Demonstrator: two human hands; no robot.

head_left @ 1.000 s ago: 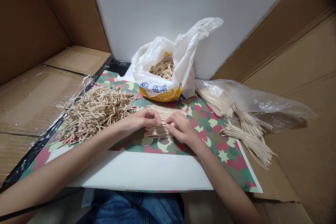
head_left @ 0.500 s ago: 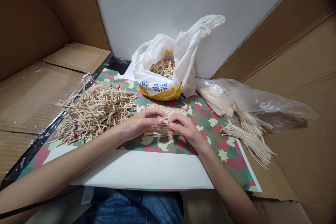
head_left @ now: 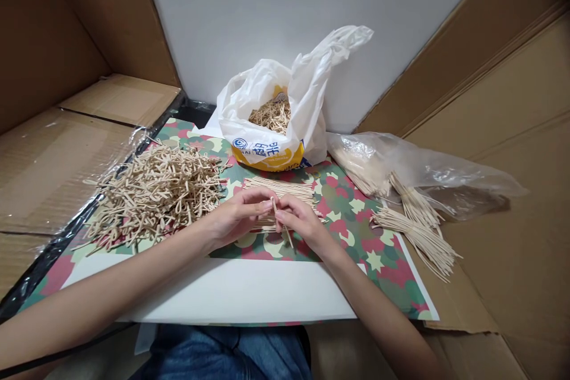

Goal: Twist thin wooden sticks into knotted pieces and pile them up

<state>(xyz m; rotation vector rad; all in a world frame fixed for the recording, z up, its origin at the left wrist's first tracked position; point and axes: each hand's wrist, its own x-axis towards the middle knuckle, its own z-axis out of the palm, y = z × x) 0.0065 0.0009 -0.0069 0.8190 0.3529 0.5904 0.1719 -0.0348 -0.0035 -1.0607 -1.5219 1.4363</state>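
Note:
My left hand [head_left: 243,214] pinches the upper end of a thin cream-coloured strand [head_left: 289,236] between thumb and forefinger. Close against it, my right hand [head_left: 305,222] has its fingers closed on the same strand, whose lower part sticks out downward below the fingertips. Under both hands lies a layer of straight strands [head_left: 303,190] set side by side, partly hidden by the fingers. To the left of my hands is a heap of looped and knotted strands [head_left: 155,193].
Behind the hands stands an open white plastic bag [head_left: 312,136] with cut or looped pieces inside. At right, tied bundles of straight strands [head_left: 418,237] lie beside a clear plastic bag [head_left: 463,181]. A camouflage-patterned sheet [head_left: 347,225] covers the work surface, between cardboard panels [head_left: 503,178].
My hands have drawn together, and the strand now points downward between them. The whole view has shifted slightly, moving the things a little to the left.

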